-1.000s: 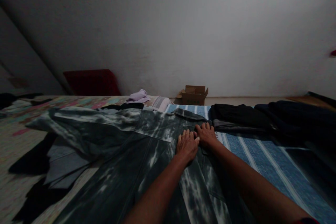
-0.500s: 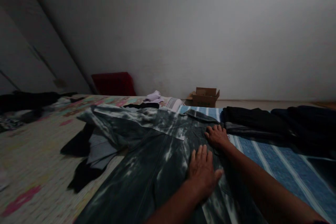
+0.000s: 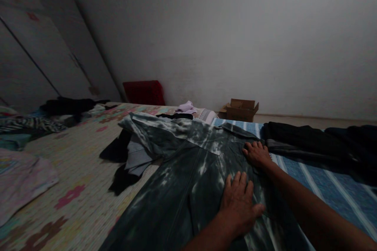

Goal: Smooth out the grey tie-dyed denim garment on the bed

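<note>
A dark grey-green shirt (image 3: 179, 176) with whitish tie-dye streaks lies spread out before me, its collar away from me and one sleeve stretched to the left. My left hand (image 3: 240, 202) rests flat on its front, fingers stretched out. Farther up, near the shoulder and collar, my right hand (image 3: 257, 155) also lies on the cloth with its fingers extended. Neither hand grips the fabric. Under the left sleeve, grey and black clothes (image 3: 138, 157) stick out. The shirt's lower end runs out of view.
Folded dark clothes (image 3: 297, 137) lie on a blue striped cloth (image 3: 312, 176) to the right. A flowered bedspread (image 3: 85, 164) covers the left, with a pink garment (image 3: 23, 176) and a heap of clothes (image 3: 70, 106). Behind stand a cardboard box (image 3: 241, 110) and a red object (image 3: 144, 92).
My view has turned left, so everything sits farther right in the picture and the pink garment shows more. Both hands stay flat on the shirt in nearly the same places.
</note>
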`<state>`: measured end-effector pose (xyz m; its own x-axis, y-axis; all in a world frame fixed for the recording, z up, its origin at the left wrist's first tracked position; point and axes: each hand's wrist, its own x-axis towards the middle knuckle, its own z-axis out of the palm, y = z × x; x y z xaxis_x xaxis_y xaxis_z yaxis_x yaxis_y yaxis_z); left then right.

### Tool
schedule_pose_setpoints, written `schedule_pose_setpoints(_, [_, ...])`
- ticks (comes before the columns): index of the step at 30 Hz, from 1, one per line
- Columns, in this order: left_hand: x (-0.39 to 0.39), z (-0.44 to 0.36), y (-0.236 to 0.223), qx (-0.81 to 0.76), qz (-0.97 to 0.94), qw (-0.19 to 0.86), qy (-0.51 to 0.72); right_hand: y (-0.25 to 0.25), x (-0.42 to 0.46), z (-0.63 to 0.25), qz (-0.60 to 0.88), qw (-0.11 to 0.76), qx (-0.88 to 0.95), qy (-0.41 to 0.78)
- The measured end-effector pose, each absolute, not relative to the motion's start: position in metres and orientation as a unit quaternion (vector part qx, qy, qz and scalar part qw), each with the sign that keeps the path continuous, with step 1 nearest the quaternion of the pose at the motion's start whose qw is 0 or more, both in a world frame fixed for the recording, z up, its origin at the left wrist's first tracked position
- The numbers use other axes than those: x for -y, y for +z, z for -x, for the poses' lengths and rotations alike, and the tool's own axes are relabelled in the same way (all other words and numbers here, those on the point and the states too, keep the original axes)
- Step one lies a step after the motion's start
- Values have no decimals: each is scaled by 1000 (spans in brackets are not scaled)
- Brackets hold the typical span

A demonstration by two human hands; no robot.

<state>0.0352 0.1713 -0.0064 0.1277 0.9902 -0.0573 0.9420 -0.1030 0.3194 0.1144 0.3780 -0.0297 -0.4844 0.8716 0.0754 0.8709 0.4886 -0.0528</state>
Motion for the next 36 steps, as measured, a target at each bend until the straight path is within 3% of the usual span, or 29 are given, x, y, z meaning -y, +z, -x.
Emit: schedule_pose_setpoints(36, [-165,-32,-14,-641,-740,149,140,-37,-379,-115,506,54,861,-19])
